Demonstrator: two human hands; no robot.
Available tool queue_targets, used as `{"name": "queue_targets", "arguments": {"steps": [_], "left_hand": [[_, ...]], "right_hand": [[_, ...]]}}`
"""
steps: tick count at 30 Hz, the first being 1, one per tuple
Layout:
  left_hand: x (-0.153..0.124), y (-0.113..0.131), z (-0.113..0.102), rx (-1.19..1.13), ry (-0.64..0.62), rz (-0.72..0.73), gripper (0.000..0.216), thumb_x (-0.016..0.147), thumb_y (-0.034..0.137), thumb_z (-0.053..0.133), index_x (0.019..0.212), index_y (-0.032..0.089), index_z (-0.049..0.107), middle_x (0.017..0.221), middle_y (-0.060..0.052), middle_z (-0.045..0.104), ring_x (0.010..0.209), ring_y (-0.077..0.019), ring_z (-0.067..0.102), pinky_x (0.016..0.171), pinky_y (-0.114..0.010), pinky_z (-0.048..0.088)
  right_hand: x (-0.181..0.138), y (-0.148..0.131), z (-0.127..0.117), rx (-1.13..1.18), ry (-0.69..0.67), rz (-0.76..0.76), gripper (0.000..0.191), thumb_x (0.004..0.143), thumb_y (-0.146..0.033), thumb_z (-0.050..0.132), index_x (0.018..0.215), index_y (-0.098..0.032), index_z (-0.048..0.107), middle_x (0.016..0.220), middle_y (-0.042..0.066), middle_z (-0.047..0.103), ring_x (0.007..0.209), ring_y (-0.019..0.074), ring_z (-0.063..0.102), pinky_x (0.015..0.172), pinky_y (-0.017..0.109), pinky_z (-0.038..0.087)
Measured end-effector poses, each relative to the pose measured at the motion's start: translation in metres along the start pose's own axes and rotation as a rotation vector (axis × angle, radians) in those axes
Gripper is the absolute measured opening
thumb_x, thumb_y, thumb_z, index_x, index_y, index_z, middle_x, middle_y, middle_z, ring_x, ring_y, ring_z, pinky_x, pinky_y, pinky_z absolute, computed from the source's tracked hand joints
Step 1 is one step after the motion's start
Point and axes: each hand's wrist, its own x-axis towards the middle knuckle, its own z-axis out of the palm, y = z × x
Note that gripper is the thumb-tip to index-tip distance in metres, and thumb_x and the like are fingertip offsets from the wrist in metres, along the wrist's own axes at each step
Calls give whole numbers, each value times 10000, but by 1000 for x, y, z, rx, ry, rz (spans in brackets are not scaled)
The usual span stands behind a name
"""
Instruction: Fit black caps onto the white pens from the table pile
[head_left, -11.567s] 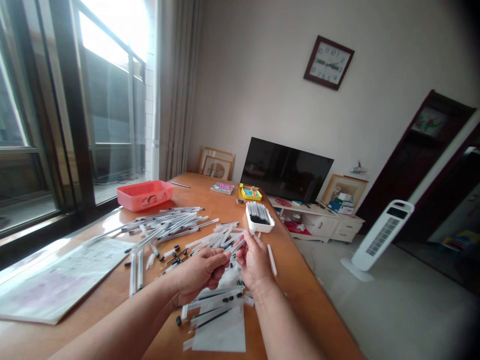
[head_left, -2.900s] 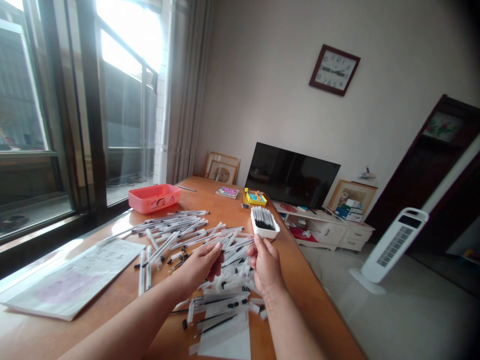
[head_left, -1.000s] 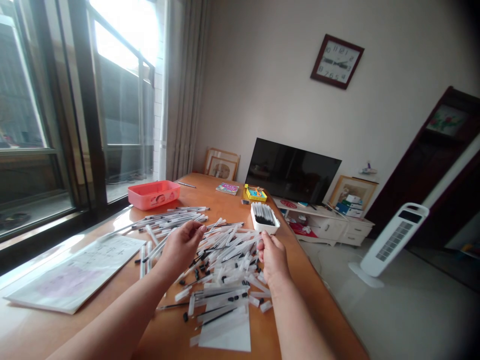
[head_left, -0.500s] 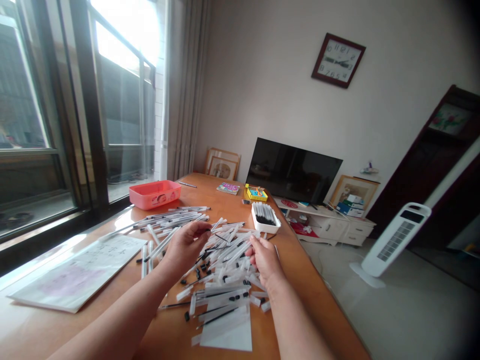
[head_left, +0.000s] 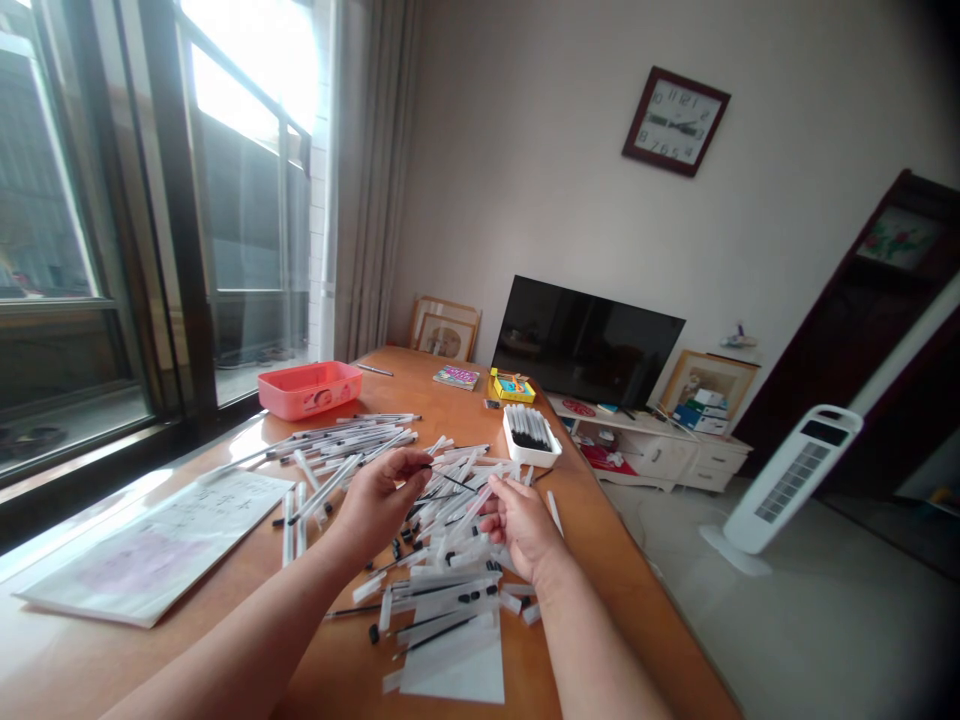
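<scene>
My left hand (head_left: 384, 500) is closed in a pinch at its fingertips, with a thin dark pen refill (head_left: 456, 483) pointing right from it. Opposite, my right hand (head_left: 522, 522) has thumb and fingers closed on a clear pen barrel (head_left: 478, 503), which slants down to the left. The refill's tip is close to the barrel's upper end; I cannot tell whether they touch. Below both hands spreads a pile of clear pen caps (head_left: 466, 552), barrels and small black plugs (head_left: 407, 536). Several dark refills (head_left: 435, 634) lie nearer me, partly over a white sheet (head_left: 457, 675).
A white box (head_left: 556, 452) of pens stands at the table's right edge. Pens (head_left: 341, 440) lie in a bunch at left, before a pink basket (head_left: 309, 392). A booklet (head_left: 150, 550) lies left; a yellow box (head_left: 513, 387) is at the far end.
My left hand has shifted slightly right with the refill. My right hand has moved a little left with the barrel, so the two are closer together.
</scene>
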Motion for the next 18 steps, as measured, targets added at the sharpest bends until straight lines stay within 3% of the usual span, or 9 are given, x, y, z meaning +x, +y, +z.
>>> {"name": "queue_targets", "arguments": {"steps": [4, 8, 14, 18], "left_hand": [[-2, 2, 8, -186, -93, -126, 331, 786, 446, 746, 986, 186, 708, 922, -58, 730, 851, -195, 651, 783, -297, 508], [-4, 6, 9, -234, -194, -183, 348, 736, 461, 762, 937, 185, 692, 863, -31, 683, 742, -155, 580, 676, -262, 456], [-6, 5, 8, -204, -345, -205, 278, 756, 419, 729, 899, 189, 663, 706, 30, 565, 602, -108, 457, 561, -224, 340], [-2, 2, 2, -102, -330, -194, 238, 789, 418, 681, 883, 199, 683, 692, 25, 590, 610, -128, 493, 573, -233, 362]], "right_hand": [[-5, -3, 4, 98, -124, 26, 315, 856, -466, 724, 903, -162, 656, 885, 95, 753, 564, 155, 694, 386, 163, 350], [-3, -3, 4, 195, -40, -21, 300, 836, -439, 768, 943, -172, 680, 1026, 88, 746, 617, 130, 699, 403, 159, 365], [8, 1, -5, 271, 67, -75, 320, 783, -428, 832, 831, -163, 659, 817, 52, 709, 583, 113, 644, 424, 166, 406], [11, 2, -10, 232, 200, -143, 361, 759, -465, 845, 857, -163, 673, 710, 18, 657, 587, 130, 651, 445, 178, 456]]}}
